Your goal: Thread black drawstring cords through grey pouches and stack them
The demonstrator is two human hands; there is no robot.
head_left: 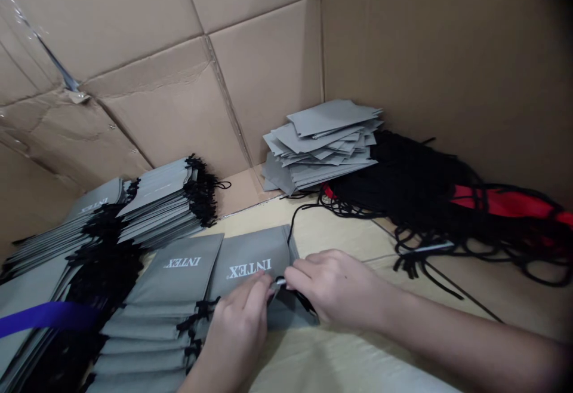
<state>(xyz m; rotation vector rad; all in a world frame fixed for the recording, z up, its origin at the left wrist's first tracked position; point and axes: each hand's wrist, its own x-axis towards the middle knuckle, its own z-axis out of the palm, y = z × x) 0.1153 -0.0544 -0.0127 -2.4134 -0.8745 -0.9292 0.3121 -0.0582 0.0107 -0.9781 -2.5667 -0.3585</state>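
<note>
Midway on one grey pouch, by the look of it: lying flat on the table, INTEX print upside down to wearer. With L. hand, pinching pouch edge in fingers; can't tell if also nipping tip of tool. With R. hand, grasping small pale tool in clenched fingers, close against L. fingertips. Just behind, a loose black cord — prob. not yet fully threaded or tied.

Apparently done: overlapping row of corded pouches left of hands, plus corded stack & another farther back, all w/ black ends showing. Prob. left to do: uncorded pile at rear, right beside cord bundle w/ red wrap. Est. past halfway, going by pile sizes — too overlapped to count.
</note>
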